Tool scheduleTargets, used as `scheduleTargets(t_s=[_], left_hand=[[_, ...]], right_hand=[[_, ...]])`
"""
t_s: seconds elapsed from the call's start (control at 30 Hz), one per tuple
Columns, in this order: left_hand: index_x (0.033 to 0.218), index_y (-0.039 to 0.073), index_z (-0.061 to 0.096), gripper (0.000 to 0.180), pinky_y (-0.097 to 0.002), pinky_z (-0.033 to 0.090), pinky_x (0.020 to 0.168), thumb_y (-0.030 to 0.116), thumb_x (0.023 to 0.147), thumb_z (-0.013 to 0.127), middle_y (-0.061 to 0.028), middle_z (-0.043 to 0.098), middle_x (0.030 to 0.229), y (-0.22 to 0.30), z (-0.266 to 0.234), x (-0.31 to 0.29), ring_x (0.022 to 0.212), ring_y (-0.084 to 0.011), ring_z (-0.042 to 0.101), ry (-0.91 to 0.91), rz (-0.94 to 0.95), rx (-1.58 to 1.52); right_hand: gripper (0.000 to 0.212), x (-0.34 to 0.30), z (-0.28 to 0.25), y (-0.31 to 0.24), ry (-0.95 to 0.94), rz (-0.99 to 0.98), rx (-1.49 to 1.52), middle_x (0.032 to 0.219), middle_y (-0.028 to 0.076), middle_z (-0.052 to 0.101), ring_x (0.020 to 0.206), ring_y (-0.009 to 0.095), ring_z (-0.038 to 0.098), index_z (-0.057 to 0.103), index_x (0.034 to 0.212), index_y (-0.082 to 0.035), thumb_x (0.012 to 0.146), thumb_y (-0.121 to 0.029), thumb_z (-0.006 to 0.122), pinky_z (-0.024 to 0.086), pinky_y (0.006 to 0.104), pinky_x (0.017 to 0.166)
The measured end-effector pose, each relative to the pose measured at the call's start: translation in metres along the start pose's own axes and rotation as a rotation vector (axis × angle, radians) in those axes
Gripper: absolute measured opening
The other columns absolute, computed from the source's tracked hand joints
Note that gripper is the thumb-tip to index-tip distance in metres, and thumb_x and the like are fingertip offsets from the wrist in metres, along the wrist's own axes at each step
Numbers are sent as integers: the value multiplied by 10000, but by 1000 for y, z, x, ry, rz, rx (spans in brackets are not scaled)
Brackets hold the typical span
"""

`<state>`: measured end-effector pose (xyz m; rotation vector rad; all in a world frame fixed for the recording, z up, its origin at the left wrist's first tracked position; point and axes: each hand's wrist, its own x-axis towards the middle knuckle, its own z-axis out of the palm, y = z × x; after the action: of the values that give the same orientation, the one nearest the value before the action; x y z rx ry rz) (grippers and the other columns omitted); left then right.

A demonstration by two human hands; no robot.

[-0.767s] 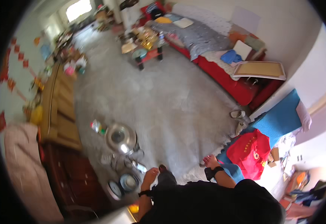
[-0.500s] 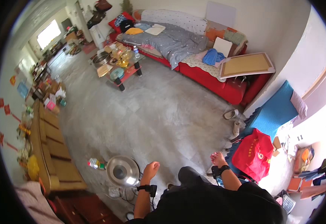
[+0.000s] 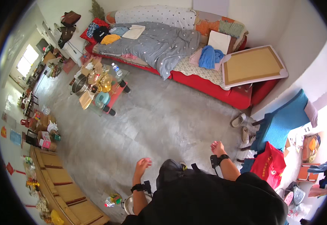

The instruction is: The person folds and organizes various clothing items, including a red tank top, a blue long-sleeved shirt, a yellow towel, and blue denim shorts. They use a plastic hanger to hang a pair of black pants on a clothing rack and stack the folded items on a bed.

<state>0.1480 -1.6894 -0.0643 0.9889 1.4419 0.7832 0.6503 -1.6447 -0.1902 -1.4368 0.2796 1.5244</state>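
Nearest my left side, a metal basin (image 3: 129,206) stands on the floor (image 3: 163,123), its far side cut off by my forearm and dark clothing; I cannot tell what it contains. A plastic bottle (image 3: 112,200) with a red cap lies just beside it. My left hand (image 3: 142,164) is raised above the floor, fingers loosely bent, nothing in its grasp. My right hand (image 3: 218,148) is likewise unoccupied, fingers extended and apart from every object. Each wrist carries a strapped black device (image 3: 216,161).

Right of that hand, a red cloth (image 3: 270,165) with yellow markings hangs by a blue-covered chair (image 3: 283,120); pale shoes (image 3: 238,120) sit on the floor near its legs.

Progress as observed: no object is gripped, lifted or touched, so I judge no handling to be under way. Nothing in view can be certified as finished. The grey quilt (image 3: 152,45) lies rumpled along the red sofa (image 3: 216,93), the blue cloth (image 3: 209,57) is bunched, and a framed board (image 3: 253,67) rests at the sofa's near end.

Further out, the low table (image 3: 114,95) bears a crowded mix of vessels and a water bottle (image 3: 116,70). A wooden settee (image 3: 60,178) lines the left wall.
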Motion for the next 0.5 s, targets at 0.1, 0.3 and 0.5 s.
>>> scheduleTargets(t_s=[0.1,0.3,0.5], left_hand=[[1014,22,593,279,-249,466,626,256,876,527,-75,657,861,50,-43,92,732,-148,627,98,-16,-40],[973,43,598,255,-260,472,622,268,892,510,-71,654,859,99,-98,312,721,-145,627,243,-89,-87],[907,36,593,209,-223,453,569,238,872,553,-56,639,789,209,-118,559,667,-113,598,151,74,-132]], right_hand=[[131,23,118,-46,-35,9,47,697,21,588,660,191,573,534,818,-149,810,-256,458,420,323,613],[196,125,266,-116,-37,65,46,834,55,582,745,212,577,507,945,-134,824,-281,459,432,351,648],[172,198,405,-202,110,49,26,850,57,580,726,223,572,485,921,-144,832,-287,447,435,355,622]])
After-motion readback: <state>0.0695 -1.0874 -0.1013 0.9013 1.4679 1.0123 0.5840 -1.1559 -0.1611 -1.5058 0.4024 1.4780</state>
